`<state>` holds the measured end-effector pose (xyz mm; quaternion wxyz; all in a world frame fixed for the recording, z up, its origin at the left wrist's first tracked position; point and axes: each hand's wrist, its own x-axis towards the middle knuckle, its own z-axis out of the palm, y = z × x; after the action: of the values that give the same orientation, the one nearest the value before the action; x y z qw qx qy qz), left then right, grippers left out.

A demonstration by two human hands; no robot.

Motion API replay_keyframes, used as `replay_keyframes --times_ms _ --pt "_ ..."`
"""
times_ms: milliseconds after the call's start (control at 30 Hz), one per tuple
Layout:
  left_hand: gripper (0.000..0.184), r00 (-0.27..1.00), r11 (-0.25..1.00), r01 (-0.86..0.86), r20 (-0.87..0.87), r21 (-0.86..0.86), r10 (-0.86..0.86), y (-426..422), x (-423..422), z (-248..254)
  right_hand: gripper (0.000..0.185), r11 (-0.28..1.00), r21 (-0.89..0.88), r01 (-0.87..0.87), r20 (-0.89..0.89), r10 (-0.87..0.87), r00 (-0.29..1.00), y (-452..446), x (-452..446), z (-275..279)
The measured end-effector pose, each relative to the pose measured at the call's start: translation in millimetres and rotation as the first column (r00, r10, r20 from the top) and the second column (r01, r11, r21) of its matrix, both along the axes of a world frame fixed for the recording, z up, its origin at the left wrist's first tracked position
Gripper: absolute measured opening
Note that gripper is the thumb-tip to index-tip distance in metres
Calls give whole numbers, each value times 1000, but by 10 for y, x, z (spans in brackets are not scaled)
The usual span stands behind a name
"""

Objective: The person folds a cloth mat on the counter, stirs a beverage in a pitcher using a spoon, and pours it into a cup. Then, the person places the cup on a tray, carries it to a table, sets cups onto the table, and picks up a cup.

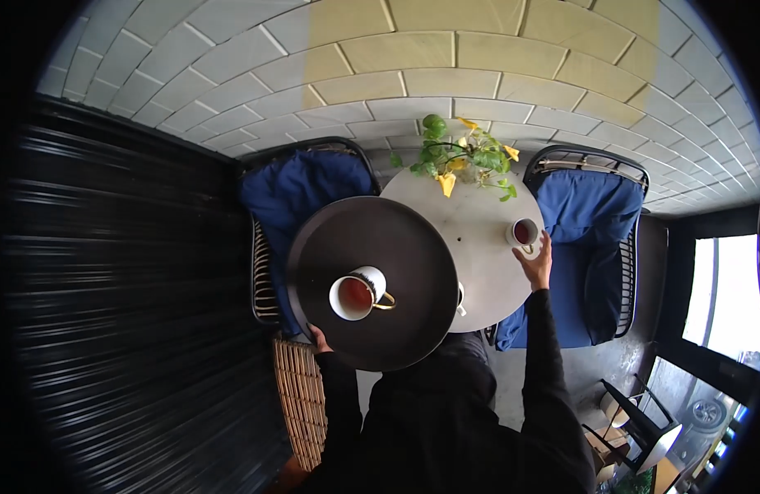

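My left hand point(318, 338) grips the near left rim of a round dark brown serving tray point(404, 247). On the tray stands a white teacup point(371, 278) with a gold handle and reddish tea inside. My right hand point(538, 267) is at a second teacup point(514, 239) of dark tea on the round pale table point(487, 280), its thumb and fingers curved about the handle side. The exact finger contact is partly hidden. Another white cup point(460, 300) shows only a sliver past the tray's right edge; the tray covers the rest.
A plant with yellow flowers point(447, 183) stands at the table's back edge. Chairs with blue cushions flank the table, one at left point(310, 185) and one at right point(581, 206). A tiled wall point(404, 86) rises behind; black ribbed panelling point(133, 288) is at left.
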<state>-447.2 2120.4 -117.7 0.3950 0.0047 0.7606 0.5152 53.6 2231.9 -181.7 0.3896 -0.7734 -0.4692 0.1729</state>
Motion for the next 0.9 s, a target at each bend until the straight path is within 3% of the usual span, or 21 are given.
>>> replay_keyframes --times_ms 67,133,200,233,333,400,467,667,767,833,900 --pt "67 1000 1000 -29 -2 -10 29 -33 117 90 87 999 -43 -30 -126 25 992 152 52 -134" --pt "67 998 998 -59 0 -18 59 -77 230 168 89 994 16 -112 -87 113 990 225 46 -228" --pt "67 996 996 -90 -3 -21 90 -104 338 241 82 999 -44 -22 -217 12 976 258 -42 -130" --pt "67 995 994 -104 0 -23 104 -120 384 272 78 999 -36 9 -136 -13 991 268 -65 -138" --pt "67 988 988 -153 -2 -31 153 -183 527 358 74 999 -22 28 -286 -33 958 296 -244 39" --pt "67 984 984 -176 -2 -37 176 -205 629 391 75 998 55 -31 -178 40 983 329 -309 -156" --pt "67 982 981 -190 4 -42 190 -231 713 413 75 998 22 -60 -157 63 986 327 -399 -330" --pt "68 980 979 -200 15 -41 200 -216 846 431 67 978 42 -204 -253 208 945 376 -848 -147" --pt "68 982 981 -188 17 -43 189 -186 886 451 77 967 -36 -252 -336 226 914 380 -874 -183" --pt "68 984 983 -178 18 -50 179 -154 922 489 90 944 42 -326 -138 329 934 355 -805 -363" --pt "68 985 984 -169 21 -60 170 -122 966 523 94 944 -19 -329 -159 322 933 348 -699 -164"
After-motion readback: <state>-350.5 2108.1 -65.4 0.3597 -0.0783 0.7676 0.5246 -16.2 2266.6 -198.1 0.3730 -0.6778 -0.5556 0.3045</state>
